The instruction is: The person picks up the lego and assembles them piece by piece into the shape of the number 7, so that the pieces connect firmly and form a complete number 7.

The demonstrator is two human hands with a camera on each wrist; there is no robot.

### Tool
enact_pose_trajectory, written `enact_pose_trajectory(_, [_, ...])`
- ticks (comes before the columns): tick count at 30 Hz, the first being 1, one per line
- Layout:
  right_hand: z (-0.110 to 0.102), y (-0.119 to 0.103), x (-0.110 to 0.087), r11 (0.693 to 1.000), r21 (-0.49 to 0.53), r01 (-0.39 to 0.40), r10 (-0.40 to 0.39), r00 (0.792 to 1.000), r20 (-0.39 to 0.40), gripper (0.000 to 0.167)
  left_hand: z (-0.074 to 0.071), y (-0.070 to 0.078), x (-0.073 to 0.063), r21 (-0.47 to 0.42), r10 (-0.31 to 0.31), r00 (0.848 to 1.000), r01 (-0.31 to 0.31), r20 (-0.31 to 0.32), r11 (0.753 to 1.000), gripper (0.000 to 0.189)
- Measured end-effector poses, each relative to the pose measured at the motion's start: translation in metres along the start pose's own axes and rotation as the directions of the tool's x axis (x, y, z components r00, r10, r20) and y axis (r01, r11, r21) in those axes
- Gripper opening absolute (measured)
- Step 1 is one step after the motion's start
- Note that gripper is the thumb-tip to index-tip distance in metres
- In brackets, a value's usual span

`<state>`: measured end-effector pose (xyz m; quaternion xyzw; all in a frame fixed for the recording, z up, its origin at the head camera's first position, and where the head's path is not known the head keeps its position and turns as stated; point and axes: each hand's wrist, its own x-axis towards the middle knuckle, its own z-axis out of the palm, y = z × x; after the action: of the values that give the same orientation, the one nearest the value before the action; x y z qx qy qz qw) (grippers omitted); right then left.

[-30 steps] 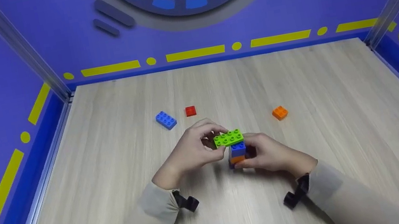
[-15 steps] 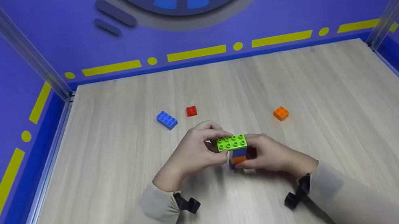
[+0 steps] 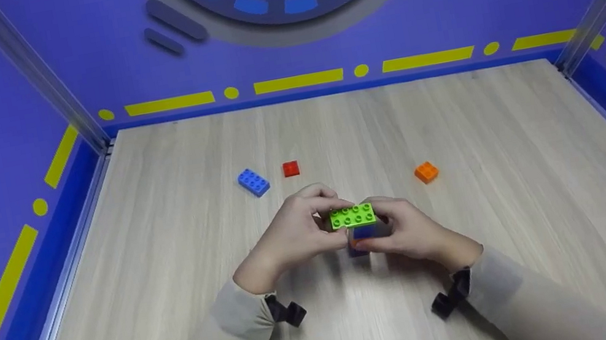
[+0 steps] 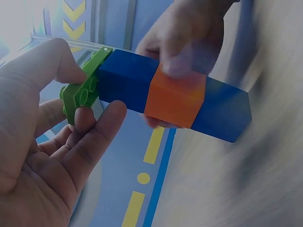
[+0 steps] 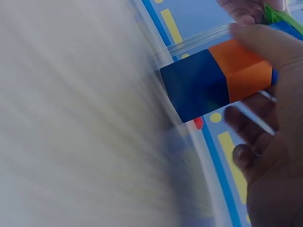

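My left hand (image 3: 295, 230) pinches a thin bright-green brick (image 3: 352, 217) between thumb and fingers. That brick lies across the top of an upright stack and overhangs it to the left. The stack shows an upper blue brick (image 4: 127, 80), an orange brick (image 4: 175, 97) and a lower blue brick (image 4: 223, 111). My right hand (image 3: 413, 231) grips the stack from the right, its thumb on the orange brick. From the head, the green brick and the fingers hide much of the stack. Whether the green brick is pressed fully down, I cannot tell.
Beyond the hands lie a blue eight-stud brick (image 3: 253, 182) and a small red brick (image 3: 291, 169) on the wooden tabletop (image 3: 185, 172). A small orange brick (image 3: 427, 172) is farther right. Blue-purple panels (image 3: 296, 59) enclose the table's back and sides.
The green brick has come down slightly and straightened across the top of the stack, covering the upper blue brick's studs. My right fingers have shifted up a little. The loose bricks stay put.
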<state>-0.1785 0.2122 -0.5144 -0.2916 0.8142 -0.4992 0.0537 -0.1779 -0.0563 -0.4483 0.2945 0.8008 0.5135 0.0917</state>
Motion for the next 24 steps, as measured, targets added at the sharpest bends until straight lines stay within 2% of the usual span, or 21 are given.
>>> enact_pose_trajectory(4, [0.001,-0.005,0.0,0.996,0.06,0.07,-0.062,0.991,-0.122,0.042,0.0,0.0,0.0,-0.012,0.007,1.0,-0.007,-0.004,1.0,0.041])
enact_pose_trajectory(8, [0.001,-0.005,0.0,0.98,0.122,0.157,-0.128,0.967,-0.219,0.049,0.0,0.001,-0.001,-0.028,-0.006,1.0,0.006,-0.004,1.0,0.042])
enact_pose_trajectory(11, [0.001,-0.003,0.001,0.959,0.135,0.249,-0.207,0.942,-0.265,0.046,0.0,0.002,-0.001,-0.034,-0.022,1.0,0.022,-0.006,0.999,0.043])
enact_pose_trajectory(16, [0.002,0.0,0.003,0.922,0.127,0.365,-0.316,0.901,-0.297,0.033,0.001,0.001,0.001,-0.026,-0.033,0.999,0.033,-0.003,0.999,0.042])
enact_pose_trajectory(19, [0.003,-0.001,0.003,0.918,0.126,0.375,-0.323,0.895,-0.307,0.031,0.004,-0.001,0.003,-0.011,-0.028,1.0,0.028,-0.005,1.0,0.039])
enact_pose_trajectory(24, [0.003,-0.002,0.003,0.929,0.108,0.355,-0.306,0.897,-0.318,0.031,0.01,-0.004,0.005,-0.017,-0.031,0.999,0.031,-0.032,0.999,0.031])
